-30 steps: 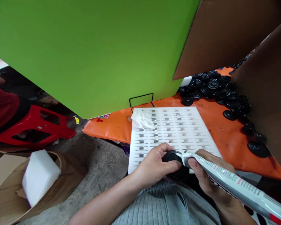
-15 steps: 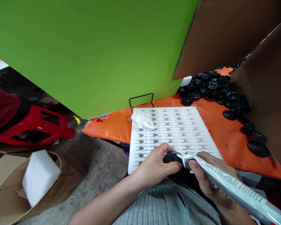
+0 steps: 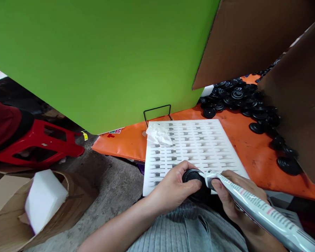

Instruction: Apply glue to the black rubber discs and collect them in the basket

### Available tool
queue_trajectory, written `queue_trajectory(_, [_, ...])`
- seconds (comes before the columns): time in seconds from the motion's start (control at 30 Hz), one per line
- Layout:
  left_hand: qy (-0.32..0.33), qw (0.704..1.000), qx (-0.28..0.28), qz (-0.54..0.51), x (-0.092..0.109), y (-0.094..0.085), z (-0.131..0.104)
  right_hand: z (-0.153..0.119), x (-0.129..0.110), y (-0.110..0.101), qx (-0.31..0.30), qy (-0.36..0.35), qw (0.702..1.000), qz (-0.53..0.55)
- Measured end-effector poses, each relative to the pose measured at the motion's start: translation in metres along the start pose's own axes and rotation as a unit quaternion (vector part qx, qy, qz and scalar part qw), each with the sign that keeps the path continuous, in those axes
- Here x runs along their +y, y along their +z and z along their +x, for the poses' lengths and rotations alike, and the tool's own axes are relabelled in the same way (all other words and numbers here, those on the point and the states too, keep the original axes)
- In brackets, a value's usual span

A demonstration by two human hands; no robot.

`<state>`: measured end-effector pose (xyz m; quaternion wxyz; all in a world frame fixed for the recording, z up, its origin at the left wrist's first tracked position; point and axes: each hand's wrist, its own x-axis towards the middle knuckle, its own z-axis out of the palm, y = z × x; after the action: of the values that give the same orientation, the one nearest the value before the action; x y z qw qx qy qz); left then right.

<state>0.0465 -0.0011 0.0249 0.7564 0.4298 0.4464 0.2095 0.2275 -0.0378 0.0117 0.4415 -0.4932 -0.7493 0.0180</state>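
Between the thumb and fingers of my left hand is a round black disc-shaped part with a raised rim, held near my lap. My right hand is wrapped round a long white tube with small printed text. The tube's nozzle meets the disc's rim on its right side. Just beyond both hands lies a white foam tray with rows of slots, several of them holding small metal pieces. A crumpled white tissue rests on the tray's far left corner.
The orange-covered table carries a heap of black discs at the right. A large green board and brown cardboard flaps stand behind. On the left are a red stool, a seated person and a cardboard box with white foam.
My left thumb and the black disc have shifted slightly, and the disc appears turned a little against the nozzle. The right hand keeps its hold on the tube.
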Motion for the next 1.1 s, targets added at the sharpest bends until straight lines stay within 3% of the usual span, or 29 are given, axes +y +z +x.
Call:
queue_trajectory(0.37, [-0.002, 1.0, -0.02, -0.024, -0.002, 0.001, 0.001, 0.005, -0.005, 0.001, 0.02, 0.0, 1.0, 0.004])
queue_trajectory(0.53, [0.024, 0.999, 0.002, -0.027, 0.0, 0.001, 0.001, 0.006, -0.004, 0.0, 0.011, -0.002, 1.0, -0.003])
queue_trajectory(0.73, [0.004, 1.0, -0.018, -0.018, 0.001, -0.001, 0.0, 0.005, -0.003, 0.001, 0.029, -0.019, 0.999, 0.009])
queue_trajectory(1.1, [-0.002, 0.999, 0.003, -0.052, -0.003, -0.002, 0.001, 0.01, -0.007, -0.001, 0.025, -0.03, 0.999, -0.006])
